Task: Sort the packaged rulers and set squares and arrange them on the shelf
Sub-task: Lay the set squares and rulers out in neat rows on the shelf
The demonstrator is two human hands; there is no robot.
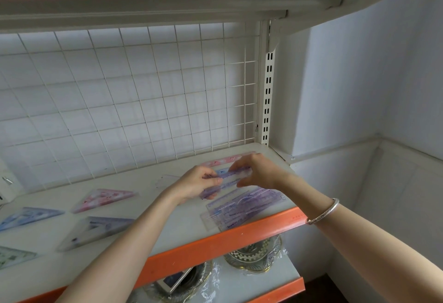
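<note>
The person is sorting rulers at the right end of the shelf (182,230). The left hand (199,183) and right hand (256,171) are each pinching one end of a purple ruler (236,175), both grips narrow on its packet, holding it just above the shelf and behind the purple stack (242,209). Set squares (105,198) are lying well apart to the left. The next move is probably lowering the ruler flat onto that stack, edges lined up, then letting go.
</note>
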